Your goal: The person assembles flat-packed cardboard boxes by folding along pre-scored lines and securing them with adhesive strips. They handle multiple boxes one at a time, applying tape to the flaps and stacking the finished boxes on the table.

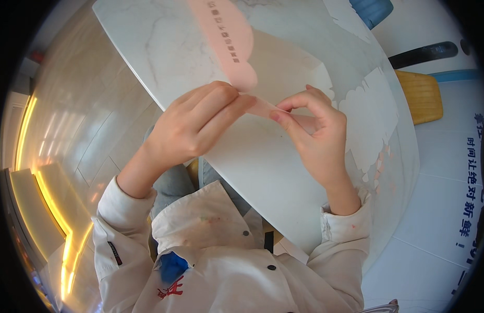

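Note:
A pink sheet of card with a wavy, scalloped edge and a line of dark print stretches from the far edge of the view to my hands. My left hand pinches it near its scalloped end, fingers closed. A narrow pink strip, which looks like part of the same card, spans the gap between my hands. Its other end is pinched between the thumb and forefinger of my right hand, and a flap of pink shows inside that palm. Both hands are raised over the white marbled table.
White paper sheets with ragged, scalloped edges lie on the table's right side, with small pink scraps beside them. Past the table edge are a yellow wooden panel, a black bar and a blue object.

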A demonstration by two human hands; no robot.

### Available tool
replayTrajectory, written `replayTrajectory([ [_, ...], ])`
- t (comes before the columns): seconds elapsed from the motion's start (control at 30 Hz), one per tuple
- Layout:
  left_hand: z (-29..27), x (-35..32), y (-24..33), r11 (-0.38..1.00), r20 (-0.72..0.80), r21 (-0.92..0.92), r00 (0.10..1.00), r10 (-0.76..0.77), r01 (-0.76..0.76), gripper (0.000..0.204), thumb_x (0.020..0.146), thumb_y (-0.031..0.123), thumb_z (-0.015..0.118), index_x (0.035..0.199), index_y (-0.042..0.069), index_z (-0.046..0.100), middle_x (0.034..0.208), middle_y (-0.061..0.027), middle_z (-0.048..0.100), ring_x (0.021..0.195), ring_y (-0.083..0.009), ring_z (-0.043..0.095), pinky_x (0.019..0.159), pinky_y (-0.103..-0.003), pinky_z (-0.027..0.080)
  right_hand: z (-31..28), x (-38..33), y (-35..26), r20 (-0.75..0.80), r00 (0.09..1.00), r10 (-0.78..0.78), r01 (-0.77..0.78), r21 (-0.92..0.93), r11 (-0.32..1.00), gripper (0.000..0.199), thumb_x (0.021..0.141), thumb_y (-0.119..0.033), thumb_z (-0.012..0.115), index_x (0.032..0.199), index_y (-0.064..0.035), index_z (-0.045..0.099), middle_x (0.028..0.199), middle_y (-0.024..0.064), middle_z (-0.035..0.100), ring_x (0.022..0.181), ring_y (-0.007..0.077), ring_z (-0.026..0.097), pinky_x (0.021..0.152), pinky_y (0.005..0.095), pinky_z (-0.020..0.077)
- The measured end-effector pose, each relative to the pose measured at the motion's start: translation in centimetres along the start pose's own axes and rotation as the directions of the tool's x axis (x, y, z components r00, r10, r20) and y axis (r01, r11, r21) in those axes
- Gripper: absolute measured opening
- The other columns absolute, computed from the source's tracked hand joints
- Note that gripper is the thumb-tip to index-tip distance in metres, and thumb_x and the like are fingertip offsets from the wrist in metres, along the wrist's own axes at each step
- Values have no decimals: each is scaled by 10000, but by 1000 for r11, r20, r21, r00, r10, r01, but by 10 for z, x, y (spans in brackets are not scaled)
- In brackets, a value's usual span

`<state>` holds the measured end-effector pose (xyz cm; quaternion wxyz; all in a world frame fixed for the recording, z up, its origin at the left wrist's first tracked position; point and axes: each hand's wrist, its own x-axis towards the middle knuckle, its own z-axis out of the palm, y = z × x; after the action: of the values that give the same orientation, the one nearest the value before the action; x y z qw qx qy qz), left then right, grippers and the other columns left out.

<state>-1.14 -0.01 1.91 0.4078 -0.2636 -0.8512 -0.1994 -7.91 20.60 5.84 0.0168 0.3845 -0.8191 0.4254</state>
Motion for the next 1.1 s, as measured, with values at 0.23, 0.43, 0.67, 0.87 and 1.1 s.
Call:
replayTrajectory([
  [0.23,3,5,-3,989,62,-33,987,145,-144,377,627,-6,696,994,-82,660,903,-121,589,829,-272,644,679,-357,574,2,1,-1,-39,997,-74,71,-68,995,104,776,7,744,782,-54,659,722,13,683,678,181,617,1020,440,406],
  [0.43,7,4,-7,980,98,-47,976,196,-192,357,660,-7,686,1010,-73,668,913,-107,585,863,-261,646,711,-350,588,-2,1,-1,50,999,-5,7,-41,999,97,776,15,747,839,-22,682,809,52,694,791,198,638,988,400,438],
  [0.67,16,-1,-7,972,86,-46,969,233,-230,361,660,-1,706,1015,-56,675,926,-103,597,873,-254,652,696,-342,592,7,-2,6,51,999,7,-2,-82,997,38,834,-9,663,871,-7,674,837,70,660,815,242,602,911,384,388],
  [0.87,14,-1,-4,965,77,115,970,229,-237,304,689,-20,670,991,-40,639,936,-85,586,849,-223,643,729,-302,583,6,0,6,84,990,110,-112,22,993,22,825,-8,678,844,1,674,817,89,659,800,247,613,887,369,416],
  [1.1,11,1,-7,974,138,13,965,223,-227,361,638,-10,694,992,-68,653,954,-128,582,878,-271,656,683,-334,590,6,-2,6,79,970,231,-240,149,959,117,778,52,750,865,34,674,830,84,695,754,126,651,721,260,518],
])
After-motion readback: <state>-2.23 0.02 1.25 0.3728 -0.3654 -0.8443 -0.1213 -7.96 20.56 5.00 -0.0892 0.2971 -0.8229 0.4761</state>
